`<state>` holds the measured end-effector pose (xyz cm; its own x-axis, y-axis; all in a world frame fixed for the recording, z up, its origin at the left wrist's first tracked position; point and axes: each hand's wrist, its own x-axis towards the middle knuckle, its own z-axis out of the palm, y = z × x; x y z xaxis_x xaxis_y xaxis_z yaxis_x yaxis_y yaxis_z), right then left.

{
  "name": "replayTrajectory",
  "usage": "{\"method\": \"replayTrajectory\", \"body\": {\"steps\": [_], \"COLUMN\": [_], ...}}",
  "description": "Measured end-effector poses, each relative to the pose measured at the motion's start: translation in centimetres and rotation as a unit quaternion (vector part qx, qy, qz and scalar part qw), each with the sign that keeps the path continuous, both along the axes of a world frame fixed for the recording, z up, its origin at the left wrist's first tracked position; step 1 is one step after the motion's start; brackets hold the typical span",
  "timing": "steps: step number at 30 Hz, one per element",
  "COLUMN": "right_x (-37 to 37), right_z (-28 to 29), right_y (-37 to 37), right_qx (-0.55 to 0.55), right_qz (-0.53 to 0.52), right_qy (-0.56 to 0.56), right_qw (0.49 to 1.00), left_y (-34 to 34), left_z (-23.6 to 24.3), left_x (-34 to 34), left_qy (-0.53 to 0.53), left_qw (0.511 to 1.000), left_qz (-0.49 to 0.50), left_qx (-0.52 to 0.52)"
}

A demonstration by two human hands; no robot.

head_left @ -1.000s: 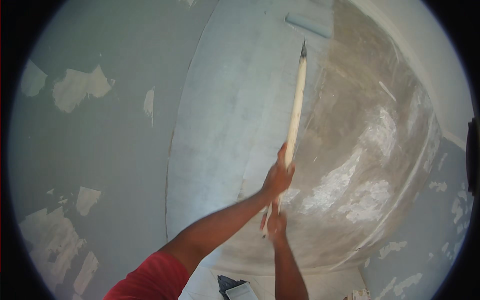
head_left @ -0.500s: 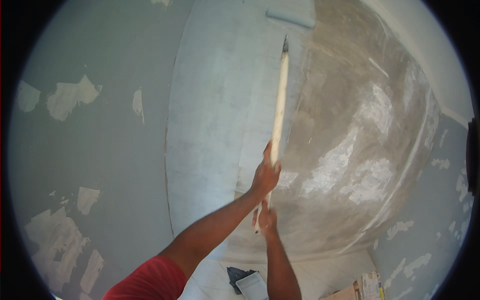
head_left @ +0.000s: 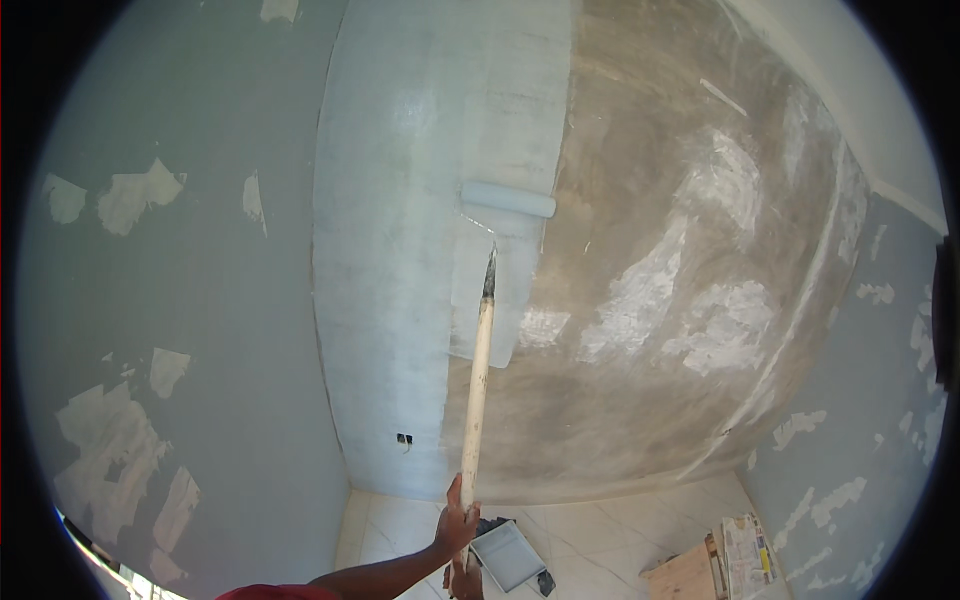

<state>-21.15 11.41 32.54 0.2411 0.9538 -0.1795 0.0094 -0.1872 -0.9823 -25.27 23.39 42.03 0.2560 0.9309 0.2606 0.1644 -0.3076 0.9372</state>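
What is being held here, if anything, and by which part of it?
The long, pale wooden pole of a light-blue cylindrical paint roller, by its lower part: left hand above, right hand below.

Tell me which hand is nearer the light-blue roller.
Left. The left hand grips the pole below the roller in the picture; the right hand grips it lower still, farther from the roller.
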Motion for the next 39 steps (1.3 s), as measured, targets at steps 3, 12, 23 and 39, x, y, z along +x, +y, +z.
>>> {"method": "replayTrajectory", "body": {"steps": [3,12,23,39], "right_x": [-0.3,3.4,7.0,11.1], "right_z": [-0.2,15.6,45.5,69.5], "right_y": [-0.9,10.5,30.2,38.4], "right_qx": [0.062,0.197,0.295,0.379], "right_qz": [-0.085,-0.118,-0.088,-0.064], "right_qy": [-0.078,-0.189,-0.083,-0.114], "right_qw": [0.991,0.955,0.948,0.916], "left_y": [-1.4,8.3,24.5,32.8], "left_z": [3.9,18.0,46.2,70.2], "left_x": [-0.1,2.4,5.9,10.2], "left_qy": [-0.012,-0.250,-0.174,-0.201], "left_qw": [0.997,0.952,0.953,0.924], "left_qz": [-0.022,-0.167,-0.132,-0.097], "left_qx": [-0.069,0.053,0.208,0.310]}}
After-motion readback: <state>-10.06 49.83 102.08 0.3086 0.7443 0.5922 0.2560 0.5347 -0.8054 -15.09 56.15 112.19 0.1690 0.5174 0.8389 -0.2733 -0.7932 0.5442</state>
